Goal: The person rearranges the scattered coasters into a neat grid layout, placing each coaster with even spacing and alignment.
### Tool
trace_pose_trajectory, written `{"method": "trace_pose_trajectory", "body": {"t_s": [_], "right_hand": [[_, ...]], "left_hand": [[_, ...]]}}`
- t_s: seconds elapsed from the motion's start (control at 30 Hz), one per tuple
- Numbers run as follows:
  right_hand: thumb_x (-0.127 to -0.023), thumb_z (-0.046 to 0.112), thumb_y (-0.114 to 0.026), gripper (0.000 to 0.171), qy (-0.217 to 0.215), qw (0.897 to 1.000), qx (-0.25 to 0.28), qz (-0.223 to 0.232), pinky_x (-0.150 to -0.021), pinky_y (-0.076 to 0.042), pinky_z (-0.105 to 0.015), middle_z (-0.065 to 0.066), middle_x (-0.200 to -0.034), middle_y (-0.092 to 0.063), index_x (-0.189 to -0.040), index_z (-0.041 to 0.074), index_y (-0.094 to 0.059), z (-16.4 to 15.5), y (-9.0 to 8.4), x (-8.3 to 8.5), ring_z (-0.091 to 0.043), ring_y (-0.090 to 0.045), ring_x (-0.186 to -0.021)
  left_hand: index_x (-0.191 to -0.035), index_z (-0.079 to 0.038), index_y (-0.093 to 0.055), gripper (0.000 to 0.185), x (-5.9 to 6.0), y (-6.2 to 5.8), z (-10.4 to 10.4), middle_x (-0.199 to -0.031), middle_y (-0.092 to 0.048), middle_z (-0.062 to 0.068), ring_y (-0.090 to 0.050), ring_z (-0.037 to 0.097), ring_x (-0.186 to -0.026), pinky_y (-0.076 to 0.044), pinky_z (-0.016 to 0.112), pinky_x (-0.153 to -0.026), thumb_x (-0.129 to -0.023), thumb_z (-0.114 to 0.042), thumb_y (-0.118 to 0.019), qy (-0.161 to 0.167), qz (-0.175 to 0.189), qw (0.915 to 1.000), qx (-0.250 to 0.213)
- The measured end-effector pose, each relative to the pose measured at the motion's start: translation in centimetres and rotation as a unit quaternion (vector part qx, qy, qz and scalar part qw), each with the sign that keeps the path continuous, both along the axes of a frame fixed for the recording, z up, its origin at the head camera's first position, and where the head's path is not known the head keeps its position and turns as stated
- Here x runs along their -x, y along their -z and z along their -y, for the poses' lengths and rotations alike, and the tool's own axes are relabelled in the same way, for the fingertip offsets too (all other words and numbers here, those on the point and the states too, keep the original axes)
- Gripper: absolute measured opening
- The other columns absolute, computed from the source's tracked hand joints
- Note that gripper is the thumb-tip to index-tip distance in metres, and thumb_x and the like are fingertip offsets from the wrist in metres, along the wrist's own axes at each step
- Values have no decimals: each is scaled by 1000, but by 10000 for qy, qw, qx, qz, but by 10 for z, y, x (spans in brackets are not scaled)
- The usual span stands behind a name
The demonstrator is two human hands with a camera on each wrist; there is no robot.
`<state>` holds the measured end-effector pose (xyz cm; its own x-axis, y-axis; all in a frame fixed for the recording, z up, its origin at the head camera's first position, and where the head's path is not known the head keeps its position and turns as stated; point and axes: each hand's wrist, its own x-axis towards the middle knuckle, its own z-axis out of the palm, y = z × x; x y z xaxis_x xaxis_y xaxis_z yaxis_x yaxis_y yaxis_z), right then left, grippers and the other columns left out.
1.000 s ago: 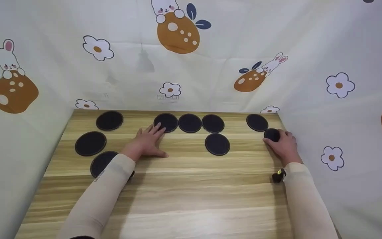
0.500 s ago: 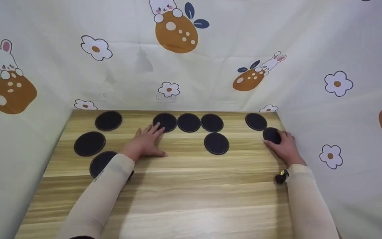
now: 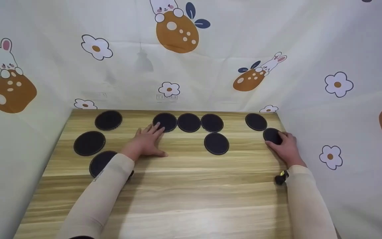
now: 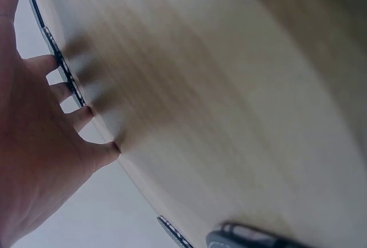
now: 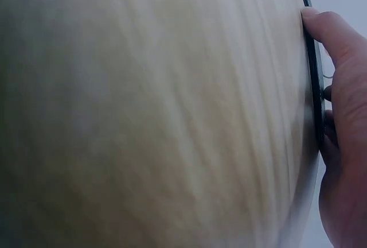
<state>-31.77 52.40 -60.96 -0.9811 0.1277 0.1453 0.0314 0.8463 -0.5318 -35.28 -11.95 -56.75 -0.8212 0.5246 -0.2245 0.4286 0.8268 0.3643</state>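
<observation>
Black round coasters lie flat on the wooden table. My left hand [image 3: 148,143] has its fingers spread, and the tips rest on the near left edge of a coaster [image 3: 165,121]. That coaster sits at the left end of a row with a middle coaster [image 3: 189,122] and a right-hand coaster [image 3: 212,122]. Just below the row's right end lies another coaster [image 3: 217,143]. At the right, my right hand [image 3: 286,148] holds a coaster [image 3: 271,136] by its edge, thumb on the near side and fingers on the far right. In the right wrist view the thumb [image 5: 332,33] presses that coaster's rim.
A coaster [image 3: 256,121] lies just up and left of the held one. On the left are three more: a top coaster [image 3: 108,120], a middle coaster [image 3: 89,143] and a lower coaster [image 3: 100,163], partly under my left sleeve. Printed curtains [image 3: 197,83] hang around the table [image 3: 191,192].
My right hand has shifted slightly on its coaster, fingers drawn towards the right edge, so more of the coaster shows. My left hand stays in place.
</observation>
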Motion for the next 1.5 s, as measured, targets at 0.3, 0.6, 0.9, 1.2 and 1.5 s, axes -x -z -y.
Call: {"method": "trace_pose_trajectory", "body": {"t_s": [0.3, 0.6, 0.9, 1.2, 1.5], "right_hand": [[-93, 42, -88, 94, 54, 9998, -112, -175, -118, -33, -67, -44, -146, -48, -151, -22, -50, 1, -2, 1, -59, -41, -135], [-91, 46, -91, 99, 289, 9991, 240, -174, -116, -34, -66, -42, -143, -49, -151, -21, -51, 5, -3, -1, -56, -40, -133], [-93, 49, -89, 98, 368, 9988, 307, 20, -119, -35, -64, -38, -149, -47, -154, -17, -51, 19, -9, -3, -53, -38, -137], [-92, 47, -90, 96, 106, 9991, 354, -208, -119, -35, -64, -37, -149, -47, -154, -15, -52, 48, -14, -5, -51, -40, -139], [-90, 40, -93, 94, -228, 9981, 424, -372, -121, -34, -62, -37, -153, -44, -154, -15, -53, 81, -15, -1, -52, -37, -143]], "left_hand": [[-178, -11, -22, 124, -1, -1, -1, -184, -8, 20, -9, 52, -167, -10, 82, -126, -88, -71, -82, -18, -28, 10000, 5], [-177, -11, -23, 124, 0, -1, -3, -184, -8, 19, -9, 51, -167, -10, 81, -126, -87, -70, -84, -62, 7, 10000, -12], [-178, -12, -21, 124, -1, -2, -3, -185, -7, 18, -8, 50, -168, -8, 80, -127, -88, -71, -83, -45, 33, 10000, 30], [-178, -13, -22, 124, 0, 1, -2, -185, -7, 17, -7, 48, -168, -6, 80, -127, -87, -73, -82, -35, 39, 10000, -21], [-178, -13, -22, 125, 0, 1, -1, -185, -6, 17, -7, 48, -168, -6, 80, -127, -87, -72, -83, -68, 58, 10000, 2]]}}
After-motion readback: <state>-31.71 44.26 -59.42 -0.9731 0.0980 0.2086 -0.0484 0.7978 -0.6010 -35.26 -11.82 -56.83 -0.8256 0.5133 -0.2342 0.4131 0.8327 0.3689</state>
